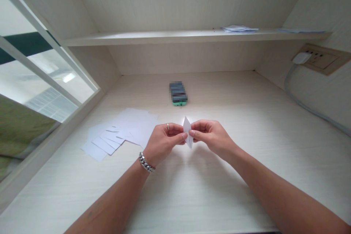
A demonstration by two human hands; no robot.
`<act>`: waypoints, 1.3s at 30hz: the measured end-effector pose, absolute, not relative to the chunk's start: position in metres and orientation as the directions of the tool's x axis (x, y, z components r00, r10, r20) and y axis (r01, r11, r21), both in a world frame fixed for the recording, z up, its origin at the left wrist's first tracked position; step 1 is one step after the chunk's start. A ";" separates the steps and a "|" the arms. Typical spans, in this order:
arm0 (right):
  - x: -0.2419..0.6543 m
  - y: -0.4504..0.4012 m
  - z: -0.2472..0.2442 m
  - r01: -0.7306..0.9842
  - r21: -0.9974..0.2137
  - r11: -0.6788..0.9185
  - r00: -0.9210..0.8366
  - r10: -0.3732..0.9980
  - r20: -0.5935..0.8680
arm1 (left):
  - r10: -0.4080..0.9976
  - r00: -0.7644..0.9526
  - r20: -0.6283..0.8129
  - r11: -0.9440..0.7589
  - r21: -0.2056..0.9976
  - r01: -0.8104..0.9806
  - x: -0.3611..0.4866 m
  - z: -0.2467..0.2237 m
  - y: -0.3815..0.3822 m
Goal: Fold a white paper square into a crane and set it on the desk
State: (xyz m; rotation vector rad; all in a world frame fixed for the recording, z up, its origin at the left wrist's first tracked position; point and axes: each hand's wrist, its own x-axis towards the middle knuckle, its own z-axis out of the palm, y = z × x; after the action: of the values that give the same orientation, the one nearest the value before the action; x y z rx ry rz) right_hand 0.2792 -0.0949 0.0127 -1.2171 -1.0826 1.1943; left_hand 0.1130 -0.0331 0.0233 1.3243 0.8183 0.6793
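A small piece of folded white paper (187, 124) with pointed top and bottom ends stands upright between my two hands, over the middle of the desk. My left hand (166, 139) pinches its left side between thumb and fingers; a ring and a chain bracelet are on this hand and wrist. From the other side, my right hand (212, 135) pinches the paper with the thumb in front and the fingers curled behind. The fingers cover much of the paper's middle, so its folds there are hidden.
Loose white paper sheets (117, 131) lie spread to the left of my hands. A phone-like object with a green edge (179, 103) lies beyond them. A shelf (164, 38) crosses the back, holding a paper stack (240, 29). At right, a cable (304, 106) hangs from a wall socket (325, 59).
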 end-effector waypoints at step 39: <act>0.275 -0.099 0.010 0.088 -0.982 0.170 0.214 0.959 0.185 | 0.834 0.549 0.062 -0.132 0.987 0.090 0.112 0.019 -0.032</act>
State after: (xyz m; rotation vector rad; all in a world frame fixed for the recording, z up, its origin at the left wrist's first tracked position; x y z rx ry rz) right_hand 0.2752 -0.0986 0.0103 -1.2228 -1.1717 0.8816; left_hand 0.1118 -0.0316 0.0189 1.5916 0.8042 0.7771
